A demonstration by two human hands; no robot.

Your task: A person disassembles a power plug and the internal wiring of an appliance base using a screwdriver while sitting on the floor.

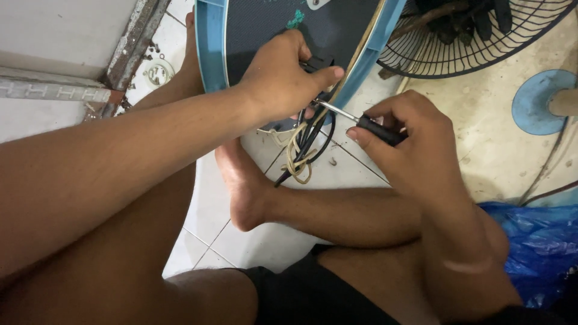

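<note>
Your left hand [283, 75] is clamped around a small black part [319, 63] at the edge of the blue-framed panel [212, 42], thumb stretched along its lower side. Your right hand [409, 135] has fingers closed on the black handle of the screwdriver [367, 124], shaft angled up-left, tip right under your left thumb at that part. Black cable [310, 141] and cream cord [293, 157] hang loose from the same spot down to the tiled floor [283, 241], coiled near your foot [244, 186]. A couple of tiny bits lie on the tile nearby, too small to identify. Judging by this, you're mid-way on the fastener: tool engaged, part not free or not fully seated, can't tell which; wiring undressed, fan guard [481, 36] lying apart behind
</note>
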